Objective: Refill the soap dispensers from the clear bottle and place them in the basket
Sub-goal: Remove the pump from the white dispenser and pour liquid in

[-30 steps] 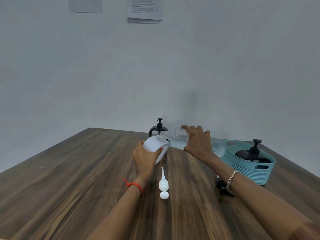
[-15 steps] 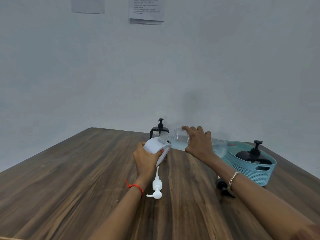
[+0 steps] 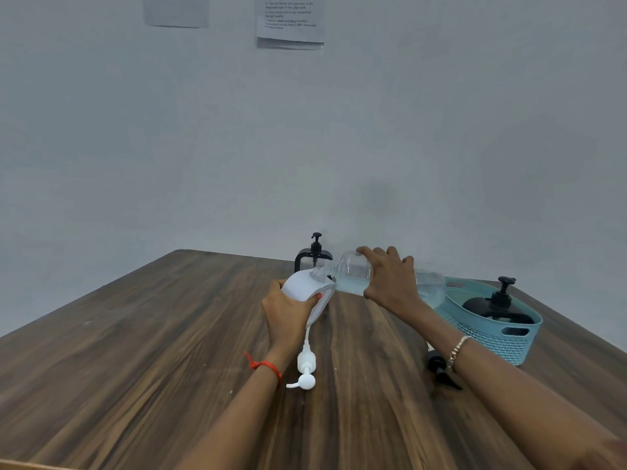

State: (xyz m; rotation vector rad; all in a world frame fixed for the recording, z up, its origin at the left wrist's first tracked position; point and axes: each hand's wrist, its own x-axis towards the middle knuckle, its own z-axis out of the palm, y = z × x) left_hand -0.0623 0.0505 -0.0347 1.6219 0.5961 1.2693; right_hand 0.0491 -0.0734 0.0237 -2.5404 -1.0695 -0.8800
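My left hand [image 3: 288, 312] grips a white soap dispenser [image 3: 305, 286] standing on the wooden table [image 3: 135, 334], its top uncapped. My right hand [image 3: 390, 283] holds the clear bottle [image 3: 353, 274] tipped on its side, with the bottle's neck at the dispenser's opening and bluish liquid inside. The white pump head [image 3: 305, 366] lies on the table just below my left hand. A black dispenser [image 3: 497, 305] rests in the teal basket [image 3: 509, 340] at the right. Another black dispenser [image 3: 314, 257] stands behind the white one.
A black pump head [image 3: 441, 368] lies on the table beside my right forearm. The grey wall is close behind the table, with two paper sheets [image 3: 290, 22] taped high up. The table's right edge runs just past the basket.
The white pump head has rolled on the table, its spout now pointing left. Both hands keep the same hold, with the bottle tipped into the dispenser.
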